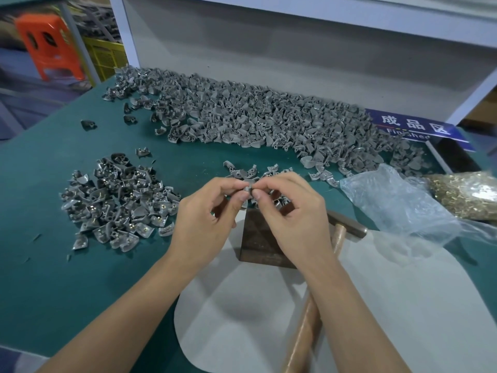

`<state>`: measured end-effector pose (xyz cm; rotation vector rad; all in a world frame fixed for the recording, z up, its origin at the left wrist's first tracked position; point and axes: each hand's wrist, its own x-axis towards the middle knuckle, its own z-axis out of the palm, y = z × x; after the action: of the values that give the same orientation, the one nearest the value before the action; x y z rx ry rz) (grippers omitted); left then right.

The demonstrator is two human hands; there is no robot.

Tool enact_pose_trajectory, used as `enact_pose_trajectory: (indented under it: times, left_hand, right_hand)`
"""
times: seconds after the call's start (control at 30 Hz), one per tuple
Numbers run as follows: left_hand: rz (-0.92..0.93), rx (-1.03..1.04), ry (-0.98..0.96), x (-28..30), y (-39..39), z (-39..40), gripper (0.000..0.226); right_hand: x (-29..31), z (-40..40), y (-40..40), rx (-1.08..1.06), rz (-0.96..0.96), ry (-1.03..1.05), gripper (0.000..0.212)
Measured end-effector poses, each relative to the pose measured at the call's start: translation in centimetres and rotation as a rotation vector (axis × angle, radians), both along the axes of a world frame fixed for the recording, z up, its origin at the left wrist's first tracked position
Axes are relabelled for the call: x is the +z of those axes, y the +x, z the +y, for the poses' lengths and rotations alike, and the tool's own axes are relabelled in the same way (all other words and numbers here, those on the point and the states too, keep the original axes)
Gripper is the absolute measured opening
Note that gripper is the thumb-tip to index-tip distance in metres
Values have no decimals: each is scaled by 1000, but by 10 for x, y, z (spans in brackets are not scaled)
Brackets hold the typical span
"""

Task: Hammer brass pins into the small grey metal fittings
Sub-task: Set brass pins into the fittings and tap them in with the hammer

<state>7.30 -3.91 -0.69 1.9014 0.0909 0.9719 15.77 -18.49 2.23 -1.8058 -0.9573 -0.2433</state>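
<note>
Head view — fitting (248,190) upright, pinched

Even, cool overhead light, soft shadow under the hands (250,208) on the bench (48,184), wide-angle bowing at edges, orange stool (48,47) blurred, plastic bag (398,208) glinting

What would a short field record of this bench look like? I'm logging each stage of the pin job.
stage: fitting held up between both hands, not yet hammered
left hand: pinches held fitting
right hand: pinches same fitting; pin itself too small to tell
hammer: lying on bench, not held
block: under the hands
pinned pile: left
unpinned pile: back
brass pins: in plastic bag, right
</note>
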Motion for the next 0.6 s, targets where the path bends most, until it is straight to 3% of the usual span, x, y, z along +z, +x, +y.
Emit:
enact_pose_trajectory:
  times: [0.6]
  left_hand:
    - [50, -8, -101, -1, -2, -8, 13]
  right_hand:
    - [5, -2, 2, 72, 218, -39, 15]
